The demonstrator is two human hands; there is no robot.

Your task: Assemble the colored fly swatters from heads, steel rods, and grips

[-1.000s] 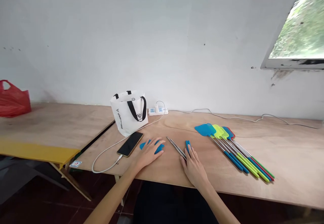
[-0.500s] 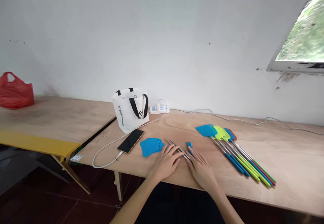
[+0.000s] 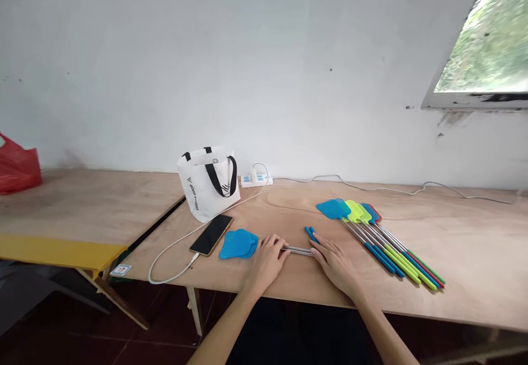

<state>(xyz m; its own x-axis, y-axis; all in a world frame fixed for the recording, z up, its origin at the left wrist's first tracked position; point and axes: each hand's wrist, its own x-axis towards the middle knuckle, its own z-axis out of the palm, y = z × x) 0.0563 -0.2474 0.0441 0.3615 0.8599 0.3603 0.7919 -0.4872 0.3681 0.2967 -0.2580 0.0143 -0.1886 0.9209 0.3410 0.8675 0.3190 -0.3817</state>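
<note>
My left hand (image 3: 269, 255) rests on the wooden table (image 3: 462, 255) with its fingers curled over one end of thin steel rods (image 3: 297, 250). The other end lies under my right hand (image 3: 335, 261), whose fingers are bent around it. Just beyond that hand's fingertips lie blue handle pieces (image 3: 311, 233). Left of my left hand lie blue mesh swatter heads (image 3: 237, 243), stacked flat.
A row of several finished fly swatters (image 3: 373, 230) in blue, green and red lies to the right. A phone (image 3: 212, 234) on a white cable, a white tote bag (image 3: 208, 181) and a power strip (image 3: 256, 179) are to the left. A red bag (image 3: 16, 164) is on the neighbouring table.
My left hand left the blue swatter heads and moved right onto the steel rods. The rods turned from a diagonal to lying crosswise between both hands.
</note>
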